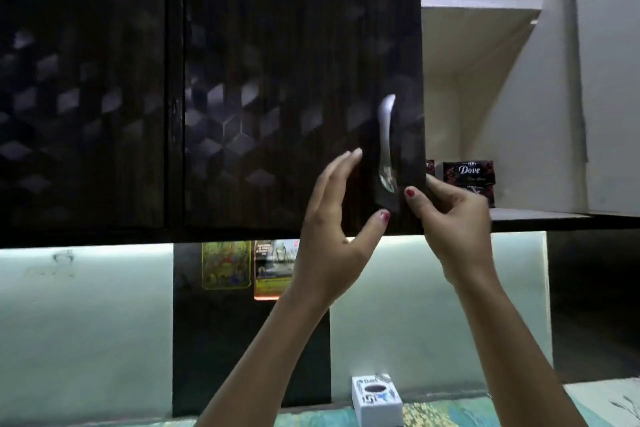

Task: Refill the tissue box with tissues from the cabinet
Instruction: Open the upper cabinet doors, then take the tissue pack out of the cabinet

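Right hand [450, 215] on cabinet door [298, 80]

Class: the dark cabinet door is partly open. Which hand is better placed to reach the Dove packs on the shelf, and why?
Probably the right hand: it pinches the dark patterned cabinet door's free edge, right beside the dark Dove-branded packs. The left hand rests open on the door front, farther away.

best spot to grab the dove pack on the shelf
Take the Dove pack by its two short ends, coming straight in from the open front. It stands upright facing out on the bottom shelf, with clear space to its right and the door edge on its left.
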A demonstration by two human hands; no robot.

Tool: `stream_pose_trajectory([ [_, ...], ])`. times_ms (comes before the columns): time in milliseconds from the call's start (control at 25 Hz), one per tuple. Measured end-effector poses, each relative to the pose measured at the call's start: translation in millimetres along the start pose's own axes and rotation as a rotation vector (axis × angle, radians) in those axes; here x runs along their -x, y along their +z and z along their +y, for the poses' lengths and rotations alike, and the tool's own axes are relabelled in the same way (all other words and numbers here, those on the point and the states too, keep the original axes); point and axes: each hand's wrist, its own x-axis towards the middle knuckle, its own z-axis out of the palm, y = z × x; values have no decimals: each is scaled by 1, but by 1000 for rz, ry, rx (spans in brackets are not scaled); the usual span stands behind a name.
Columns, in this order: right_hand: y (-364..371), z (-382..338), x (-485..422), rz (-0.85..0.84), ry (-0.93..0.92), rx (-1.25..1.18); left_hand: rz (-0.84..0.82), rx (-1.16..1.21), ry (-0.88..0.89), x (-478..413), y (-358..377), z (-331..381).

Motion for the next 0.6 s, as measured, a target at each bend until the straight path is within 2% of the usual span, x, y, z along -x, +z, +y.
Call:
stream_pose_trajectory([
  [120,-8,-59,46,-136,-117,-178,101,71,79,7,-8,34],
  [280,-6,-83,81,-281,-11,-497,181,0,120,25,-53,58],
  [480,37,-94,88,-410,34,-609,263,12,97,42,-119,79],
  [600,65,-101,89,-490,72,-681,370,-167,51,51,-150,92],
])
